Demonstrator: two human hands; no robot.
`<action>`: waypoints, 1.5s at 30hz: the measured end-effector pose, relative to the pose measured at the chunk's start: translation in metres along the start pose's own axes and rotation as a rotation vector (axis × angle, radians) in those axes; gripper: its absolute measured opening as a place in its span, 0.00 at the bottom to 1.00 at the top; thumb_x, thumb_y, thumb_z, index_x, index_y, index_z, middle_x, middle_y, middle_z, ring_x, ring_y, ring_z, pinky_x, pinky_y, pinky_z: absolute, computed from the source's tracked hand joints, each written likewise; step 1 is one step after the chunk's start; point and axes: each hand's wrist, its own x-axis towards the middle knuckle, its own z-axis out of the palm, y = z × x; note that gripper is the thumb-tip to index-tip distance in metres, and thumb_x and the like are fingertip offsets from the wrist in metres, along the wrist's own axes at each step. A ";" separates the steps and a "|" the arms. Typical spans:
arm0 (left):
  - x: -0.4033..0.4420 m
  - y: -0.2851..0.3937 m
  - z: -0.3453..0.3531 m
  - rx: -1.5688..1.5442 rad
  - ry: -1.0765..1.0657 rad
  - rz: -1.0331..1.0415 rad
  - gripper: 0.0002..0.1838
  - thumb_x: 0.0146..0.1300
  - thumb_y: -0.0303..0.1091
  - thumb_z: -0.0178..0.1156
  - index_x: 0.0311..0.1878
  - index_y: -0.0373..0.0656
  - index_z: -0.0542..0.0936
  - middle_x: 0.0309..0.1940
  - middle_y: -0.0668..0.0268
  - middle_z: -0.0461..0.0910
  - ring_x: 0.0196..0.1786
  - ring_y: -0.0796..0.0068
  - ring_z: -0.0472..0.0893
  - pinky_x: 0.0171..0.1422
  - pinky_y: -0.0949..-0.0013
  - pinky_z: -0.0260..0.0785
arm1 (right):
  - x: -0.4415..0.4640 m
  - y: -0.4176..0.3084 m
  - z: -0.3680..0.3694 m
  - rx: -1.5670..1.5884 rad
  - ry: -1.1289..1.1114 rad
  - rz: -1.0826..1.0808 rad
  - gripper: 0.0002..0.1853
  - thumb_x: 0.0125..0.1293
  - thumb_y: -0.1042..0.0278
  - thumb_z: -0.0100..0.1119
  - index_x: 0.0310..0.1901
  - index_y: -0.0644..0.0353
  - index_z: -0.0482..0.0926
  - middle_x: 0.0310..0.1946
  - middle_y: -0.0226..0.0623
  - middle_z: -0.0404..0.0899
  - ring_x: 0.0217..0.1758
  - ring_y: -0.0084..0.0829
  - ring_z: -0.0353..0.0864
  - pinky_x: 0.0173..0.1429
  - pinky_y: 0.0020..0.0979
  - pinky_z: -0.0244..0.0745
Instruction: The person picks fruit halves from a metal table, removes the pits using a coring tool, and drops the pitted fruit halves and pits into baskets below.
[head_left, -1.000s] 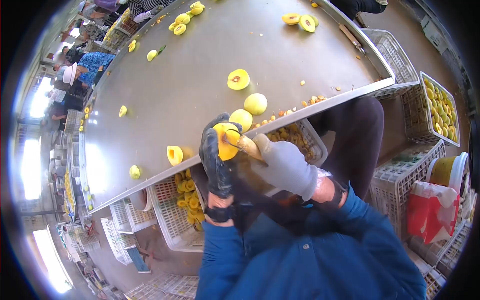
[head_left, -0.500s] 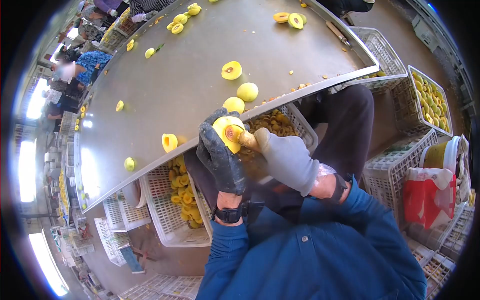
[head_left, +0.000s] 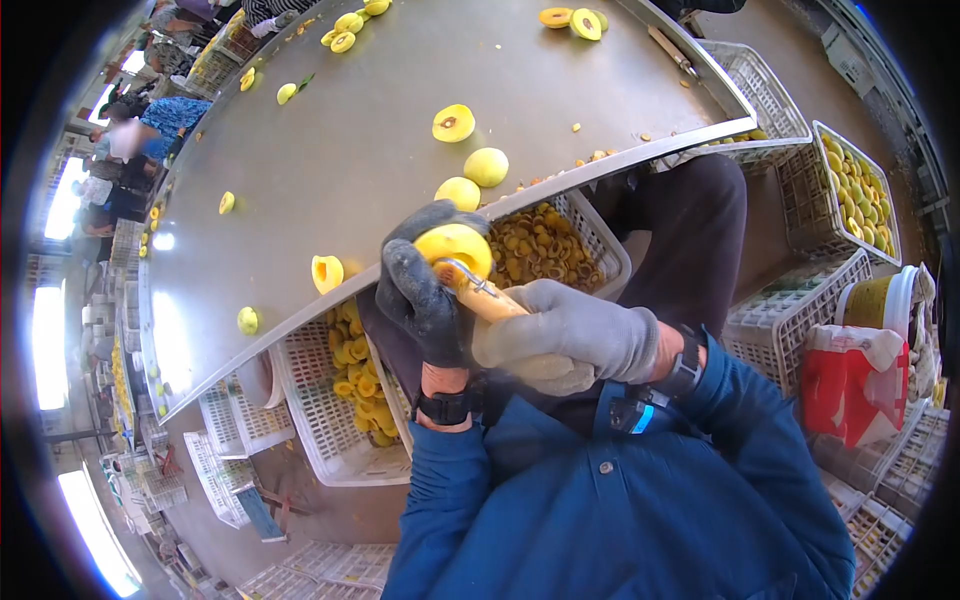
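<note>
My left hand, in a dark grey glove, is wrapped round a yellow peach half just off the table's near edge. In a light grey glove, my right hand grips a pitting tool by its wooden handle. The tool's curved metal end touches the fruit's lower side. Whether the stone is still inside cannot be made out. Two whole-looking yellow peaches lie on the metal table just beyond my left hand, with a cut half showing its stone farther back.
Below the table edge stand a crate of brownish stones and scraps and a white crate of peach halves. Another wooden-handled tool lies at the right rim. Crates of fruit stand right; several people are far left.
The peach half has turned in my left hand, so its stone no longer faces the camera. My right hand has rolled over and moved down, exposing the tool's metal end.
</note>
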 end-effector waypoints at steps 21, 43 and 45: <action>-0.009 -0.012 -0.081 0.715 0.205 0.106 0.26 0.77 0.49 0.40 0.53 0.35 0.76 0.46 0.56 0.81 0.52 0.62 0.79 0.60 0.62 0.70 | 0.035 0.043 -0.056 -1.596 0.649 -0.361 0.12 0.61 0.62 0.62 0.38 0.56 0.69 0.21 0.44 0.79 0.26 0.50 0.81 0.32 0.47 0.75; 0.158 -0.128 -0.078 1.485 -0.824 0.257 0.27 0.64 0.45 0.60 0.63 0.44 0.73 0.54 0.58 0.75 0.53 0.58 0.77 0.57 0.56 0.72 | 0.020 0.061 -0.123 -1.270 0.713 -0.157 0.12 0.62 0.62 0.61 0.39 0.59 0.72 0.24 0.48 0.81 0.29 0.51 0.82 0.35 0.48 0.76; 0.156 -0.110 -0.074 0.976 -0.624 -0.174 0.24 0.67 0.43 0.57 0.62 0.41 0.75 0.54 0.59 0.78 0.54 0.64 0.77 0.59 0.61 0.71 | 0.024 0.049 -0.120 -1.213 0.707 -0.228 0.12 0.62 0.62 0.61 0.40 0.59 0.72 0.24 0.48 0.80 0.30 0.51 0.82 0.35 0.48 0.76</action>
